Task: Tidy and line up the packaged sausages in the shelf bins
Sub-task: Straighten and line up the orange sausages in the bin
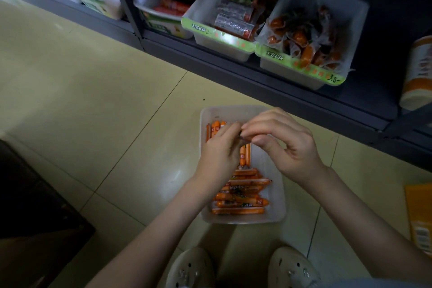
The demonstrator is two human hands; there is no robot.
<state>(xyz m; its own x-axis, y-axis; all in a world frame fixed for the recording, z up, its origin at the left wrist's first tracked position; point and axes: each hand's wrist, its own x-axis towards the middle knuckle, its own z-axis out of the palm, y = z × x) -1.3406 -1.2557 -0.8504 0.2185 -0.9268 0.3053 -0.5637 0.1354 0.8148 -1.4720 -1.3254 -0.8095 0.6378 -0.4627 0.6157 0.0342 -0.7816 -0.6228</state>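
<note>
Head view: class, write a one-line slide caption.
Left hand and right hand work over orange sausages in a white bin on the floor.

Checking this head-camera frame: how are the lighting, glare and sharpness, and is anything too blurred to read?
Head view: dim overall, corners falling to black; soft glare on the floor tile beside the floor bin; fingertips of the left hand and right hand smeared, grip unreadable; sausages reasonably sharp.

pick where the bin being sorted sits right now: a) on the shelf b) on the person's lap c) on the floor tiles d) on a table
c: the clear bin of orange sausages rests on the floor tiles in front of the shelf, near the shoes.
</note>
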